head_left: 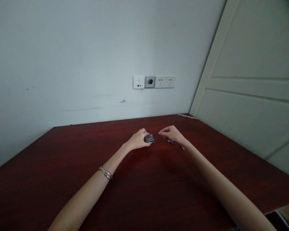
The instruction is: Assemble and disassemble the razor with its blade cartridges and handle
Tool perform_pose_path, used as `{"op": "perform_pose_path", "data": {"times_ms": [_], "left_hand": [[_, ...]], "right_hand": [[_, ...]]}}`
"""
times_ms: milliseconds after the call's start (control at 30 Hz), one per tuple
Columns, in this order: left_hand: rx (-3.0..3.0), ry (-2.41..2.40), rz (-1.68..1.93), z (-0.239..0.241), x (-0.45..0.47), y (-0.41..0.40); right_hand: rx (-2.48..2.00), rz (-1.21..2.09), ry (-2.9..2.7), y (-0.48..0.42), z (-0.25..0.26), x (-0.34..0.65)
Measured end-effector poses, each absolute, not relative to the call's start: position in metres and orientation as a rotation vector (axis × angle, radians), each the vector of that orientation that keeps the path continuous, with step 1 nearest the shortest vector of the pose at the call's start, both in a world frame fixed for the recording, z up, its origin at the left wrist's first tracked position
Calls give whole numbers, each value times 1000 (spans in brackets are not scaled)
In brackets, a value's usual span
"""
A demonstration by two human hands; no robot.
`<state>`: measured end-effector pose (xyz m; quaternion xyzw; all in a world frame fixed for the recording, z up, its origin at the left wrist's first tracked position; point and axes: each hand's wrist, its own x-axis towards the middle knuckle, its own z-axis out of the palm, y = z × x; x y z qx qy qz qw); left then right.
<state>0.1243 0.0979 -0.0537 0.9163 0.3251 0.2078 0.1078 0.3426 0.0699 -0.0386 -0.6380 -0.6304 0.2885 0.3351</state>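
Observation:
My left hand (pixel 137 139) rests on the dark red table, its thumb and fingers closed around the edges of a small flat clear case (pixel 149 138) with teal strips inside. What the case holds is too small to name. Just to the right, my right hand (pixel 171 132) hovers over the table with thumb and fingertips pinched together. Whether something tiny sits in that pinch cannot be seen. Under and beside the right hand lie a small dark and silver piece (pixel 172 142) and a small whitish piece (pixel 182 148), both partly covered by the hand and wrist.
The dark red tabletop (pixel 135 179) runs back to a pale wall carrying a row of sockets (pixel 164 82) and a grey switch plate (pixel 149 82). A patterned strip (pixel 188 116) lies in the far right corner. A white panelled door (pixel 250 86) stands along the right side.

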Motion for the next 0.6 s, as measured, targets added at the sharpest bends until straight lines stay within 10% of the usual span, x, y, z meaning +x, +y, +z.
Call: {"op": "perform_pose_path", "data": {"times_ms": [600], "left_hand": [[2686,957,601,-58,133,96]], "right_hand": [[-1635,1073,-1393,57,-50,317]]}}
